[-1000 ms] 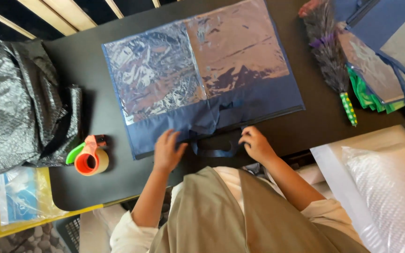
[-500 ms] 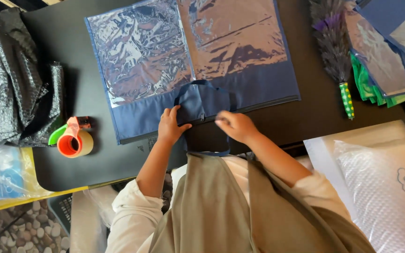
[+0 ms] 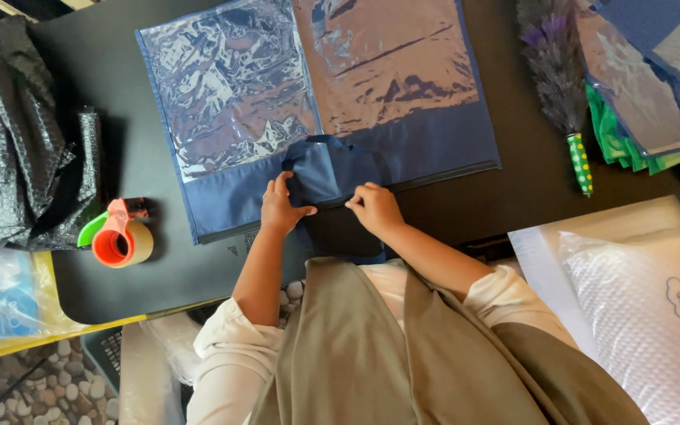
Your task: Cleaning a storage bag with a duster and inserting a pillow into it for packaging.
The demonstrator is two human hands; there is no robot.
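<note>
A flat navy storage bag (image 3: pixel 230 197) with two clear plastic windows lies on the dark table (image 3: pixel 505 205). Its navy fabric handles (image 3: pixel 328 169) are bunched at the near edge. My left hand (image 3: pixel 281 208) pinches the handle fabric from the left. My right hand (image 3: pixel 375 208) grips the bag's near edge just right of the handles. Both hands sit close together at the middle of the bag's front edge.
An orange tape dispenser (image 3: pixel 120 240) stands left of the bag. Black bubble wrap (image 3: pixel 17 149) fills the far left. A feather duster (image 3: pixel 560 86) and stacked bags (image 3: pixel 647 86) lie at the right. A white pillow (image 3: pixel 647 315) sits at lower right.
The handles have been folded up onto the bag's near edge. Both hands moved closer together and now hold the fabric there.
</note>
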